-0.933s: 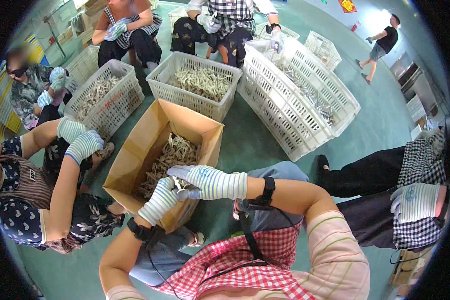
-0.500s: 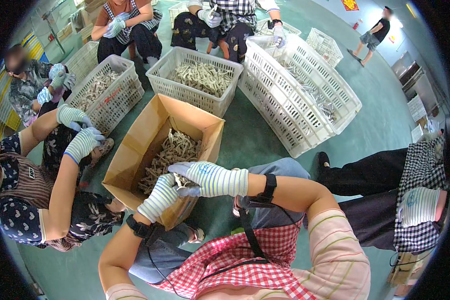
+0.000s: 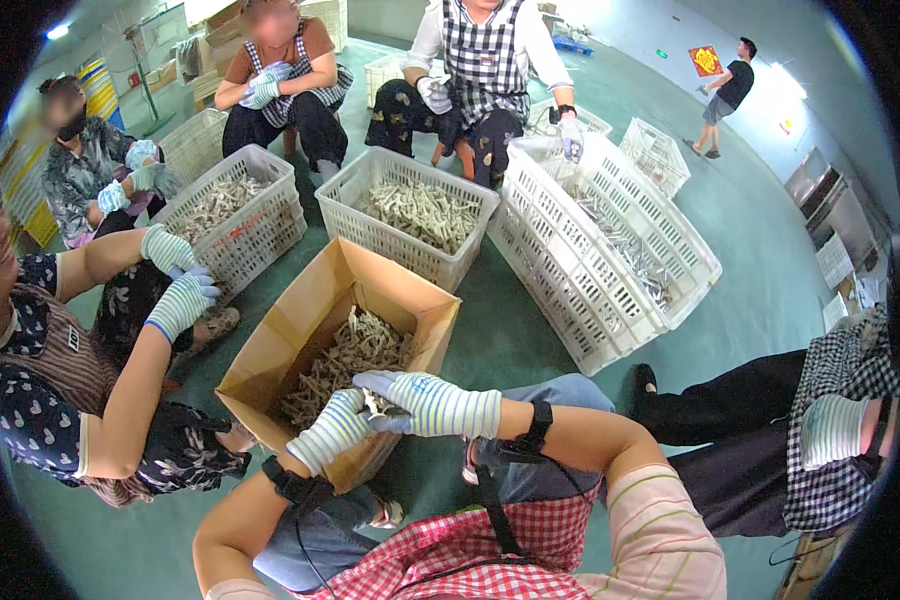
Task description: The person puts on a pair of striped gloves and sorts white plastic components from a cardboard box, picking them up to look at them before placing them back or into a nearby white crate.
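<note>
My left hand (image 3: 332, 432) and my right hand (image 3: 432, 404), both in striped knit gloves, meet over the near edge of an open cardboard box (image 3: 270, 345). Fingers of both hands are closed around a small pale grey piece (image 3: 377, 404); its exact kind is too small and covered to tell. Beneath them, a heap of similar thin, crooked grey pieces (image 3: 360, 347) fills the bottom of the box. The fingertips of my left hand are partly hidden behind the piece and my right fingers.
Beyond the box stand a white plastic crate (image 3: 410, 215) of pale pieces, another crate (image 3: 240, 230) to its left, and a tall stacked crate (image 3: 590, 270) with shiny pieces at right. Co-workers sit around; one person's gloved hands (image 3: 182, 290) are close on the left. Someone walks at the far right.
The view has tilted up, so everything sits lower in the picture. My hands stay together over the box with the small piece. The person at the far right has walked on.
</note>
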Demonstrator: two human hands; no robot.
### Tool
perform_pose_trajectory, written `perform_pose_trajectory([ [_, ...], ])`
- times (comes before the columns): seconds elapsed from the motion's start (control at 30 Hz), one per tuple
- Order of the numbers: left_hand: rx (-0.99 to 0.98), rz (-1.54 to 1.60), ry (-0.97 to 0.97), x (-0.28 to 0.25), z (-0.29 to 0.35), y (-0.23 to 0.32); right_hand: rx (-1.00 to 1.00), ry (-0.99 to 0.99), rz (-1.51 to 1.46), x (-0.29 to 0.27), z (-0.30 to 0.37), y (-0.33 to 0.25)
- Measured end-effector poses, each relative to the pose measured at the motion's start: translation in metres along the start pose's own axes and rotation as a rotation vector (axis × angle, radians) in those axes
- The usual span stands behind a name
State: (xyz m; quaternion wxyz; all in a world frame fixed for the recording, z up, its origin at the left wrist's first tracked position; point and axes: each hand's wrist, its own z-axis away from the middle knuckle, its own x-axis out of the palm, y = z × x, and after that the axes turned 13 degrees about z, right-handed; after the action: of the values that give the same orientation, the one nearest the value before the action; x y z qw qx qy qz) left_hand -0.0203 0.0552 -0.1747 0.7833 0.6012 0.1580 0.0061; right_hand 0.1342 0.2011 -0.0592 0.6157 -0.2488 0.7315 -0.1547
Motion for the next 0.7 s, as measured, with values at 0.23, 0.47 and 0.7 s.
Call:
perform_pose_trajectory([
  [0.23, 0.036, -0.131, -0.015, -0.003, 0.001, 0.015, -0.010, -0.003, -0.017, -0.004, 0.000, -0.001],
  [0.47, 0.078, -0.117, -0.038, 0.004, 0.006, 0.047, 0.017, -0.026, -0.023, -0.008, 0.001, -0.002],
  [0.7, 0.031, 0.144, -0.040, 0.000, -0.002, -0.005, 0.012, -0.011, -0.079, -0.016, -0.003, -0.015],
])
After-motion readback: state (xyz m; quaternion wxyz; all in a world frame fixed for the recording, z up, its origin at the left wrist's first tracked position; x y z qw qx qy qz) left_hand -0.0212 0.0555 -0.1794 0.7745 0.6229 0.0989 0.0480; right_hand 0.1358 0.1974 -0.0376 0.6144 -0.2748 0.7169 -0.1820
